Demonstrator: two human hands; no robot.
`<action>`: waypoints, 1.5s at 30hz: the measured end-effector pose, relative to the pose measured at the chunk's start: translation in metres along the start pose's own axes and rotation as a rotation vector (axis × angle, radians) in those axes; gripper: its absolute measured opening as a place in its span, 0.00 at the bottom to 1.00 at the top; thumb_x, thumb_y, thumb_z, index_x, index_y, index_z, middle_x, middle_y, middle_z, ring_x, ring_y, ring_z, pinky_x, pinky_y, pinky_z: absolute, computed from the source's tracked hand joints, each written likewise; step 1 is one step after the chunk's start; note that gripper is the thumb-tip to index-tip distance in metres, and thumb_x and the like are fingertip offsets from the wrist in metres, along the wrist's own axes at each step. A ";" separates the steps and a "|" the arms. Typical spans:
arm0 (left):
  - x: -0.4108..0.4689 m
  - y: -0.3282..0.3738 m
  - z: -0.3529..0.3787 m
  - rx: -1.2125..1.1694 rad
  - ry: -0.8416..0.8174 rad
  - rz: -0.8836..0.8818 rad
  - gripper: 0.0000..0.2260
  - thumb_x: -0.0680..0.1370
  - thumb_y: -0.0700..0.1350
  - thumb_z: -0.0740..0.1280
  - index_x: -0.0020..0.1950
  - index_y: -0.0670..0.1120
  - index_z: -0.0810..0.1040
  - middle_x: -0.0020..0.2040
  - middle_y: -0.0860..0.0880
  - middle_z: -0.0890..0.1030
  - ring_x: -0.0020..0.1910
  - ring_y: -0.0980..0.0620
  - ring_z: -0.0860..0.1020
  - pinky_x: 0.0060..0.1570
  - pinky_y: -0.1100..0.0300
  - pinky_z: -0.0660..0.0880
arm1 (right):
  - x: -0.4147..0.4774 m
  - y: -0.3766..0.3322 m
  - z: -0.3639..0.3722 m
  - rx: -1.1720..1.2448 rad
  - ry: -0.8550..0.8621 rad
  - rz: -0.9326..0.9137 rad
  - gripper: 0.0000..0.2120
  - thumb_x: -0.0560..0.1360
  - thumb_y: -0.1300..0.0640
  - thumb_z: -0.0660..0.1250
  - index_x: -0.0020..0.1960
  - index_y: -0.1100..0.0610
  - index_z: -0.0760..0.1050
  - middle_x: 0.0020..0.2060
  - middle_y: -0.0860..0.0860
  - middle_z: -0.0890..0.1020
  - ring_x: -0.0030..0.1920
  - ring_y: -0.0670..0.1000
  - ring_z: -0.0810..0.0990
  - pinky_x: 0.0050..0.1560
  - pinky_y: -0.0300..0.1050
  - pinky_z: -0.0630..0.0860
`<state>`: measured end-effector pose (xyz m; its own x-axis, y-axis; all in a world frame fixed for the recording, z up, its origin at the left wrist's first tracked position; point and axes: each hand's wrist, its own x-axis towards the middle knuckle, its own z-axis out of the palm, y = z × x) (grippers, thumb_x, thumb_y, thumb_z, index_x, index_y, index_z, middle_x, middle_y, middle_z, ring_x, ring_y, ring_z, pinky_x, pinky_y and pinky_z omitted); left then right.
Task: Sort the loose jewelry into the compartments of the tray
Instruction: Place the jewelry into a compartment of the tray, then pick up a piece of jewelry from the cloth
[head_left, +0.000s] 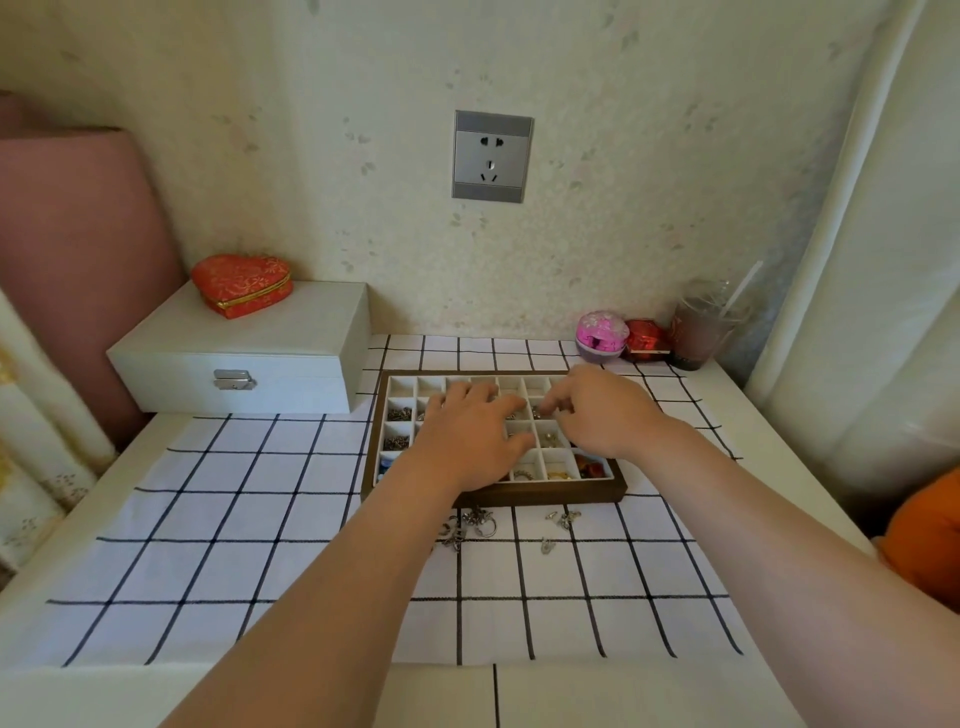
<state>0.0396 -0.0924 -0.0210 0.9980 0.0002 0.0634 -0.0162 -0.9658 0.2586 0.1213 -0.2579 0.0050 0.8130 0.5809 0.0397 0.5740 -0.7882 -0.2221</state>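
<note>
Nearby, white box (249, 343), left hand (467, 441) covering tray (571, 493)

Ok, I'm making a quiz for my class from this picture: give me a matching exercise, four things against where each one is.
Things: 1 heart box; 2 loose rings; 3 cup with straw; 4 left hand.
Places: A over the tray; B on the white case; C on the cloth, near side of the tray; D beside the wall, far right.
Pairs: 1-B, 2-C, 3-D, 4-A.

Single head-worn view; faces forward and down over tray (545, 494); wall (311, 156) close behind
</note>
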 end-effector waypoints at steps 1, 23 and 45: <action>0.000 0.000 0.000 0.006 -0.001 0.005 0.25 0.80 0.63 0.56 0.76 0.59 0.63 0.77 0.50 0.63 0.76 0.46 0.56 0.74 0.44 0.53 | 0.000 0.000 -0.001 0.006 0.045 0.003 0.14 0.78 0.59 0.62 0.53 0.45 0.83 0.50 0.43 0.75 0.51 0.49 0.79 0.47 0.43 0.70; -0.008 -0.008 -0.005 -0.071 0.006 0.034 0.24 0.80 0.60 0.60 0.76 0.56 0.66 0.76 0.50 0.65 0.76 0.48 0.59 0.73 0.46 0.59 | 0.000 0.001 0.007 -0.015 0.003 -0.016 0.15 0.79 0.56 0.61 0.61 0.44 0.80 0.59 0.47 0.75 0.58 0.51 0.77 0.52 0.48 0.74; -0.094 -0.014 -0.042 0.058 -0.081 0.175 0.10 0.78 0.50 0.67 0.55 0.62 0.83 0.44 0.61 0.78 0.44 0.61 0.74 0.38 0.67 0.68 | -0.079 -0.077 0.000 -0.089 -0.137 -0.404 0.10 0.79 0.50 0.66 0.55 0.44 0.84 0.49 0.41 0.85 0.49 0.44 0.80 0.47 0.40 0.73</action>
<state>-0.0564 -0.0683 0.0105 0.9819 -0.1879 0.0238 -0.1889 -0.9625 0.1947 0.0131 -0.2435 0.0186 0.5047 0.8630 -0.0247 0.8543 -0.5033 -0.1298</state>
